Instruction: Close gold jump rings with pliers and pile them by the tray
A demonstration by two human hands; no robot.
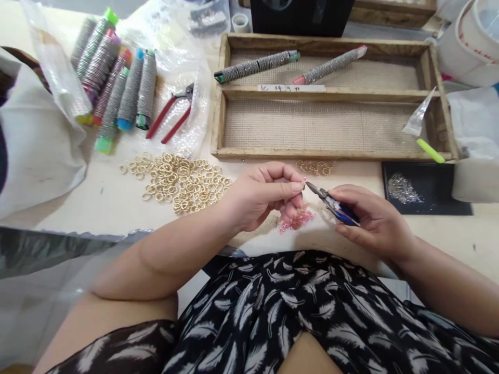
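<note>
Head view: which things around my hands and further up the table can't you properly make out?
In the head view:
Small piece in the left hand: partly covered by thumb and finger, too small to identify.
Blue-handled pliers: handles partly hidden by the right hand.
White strip: writing too small to read surely.
Black box: cut off by the top edge.

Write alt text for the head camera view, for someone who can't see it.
A person's left hand pinches a tiny piece near the tips of pliers held in the right hand. Pink beads lie just below, gold rings are heaped to the left, and a wooden tray sits beyond.
</note>
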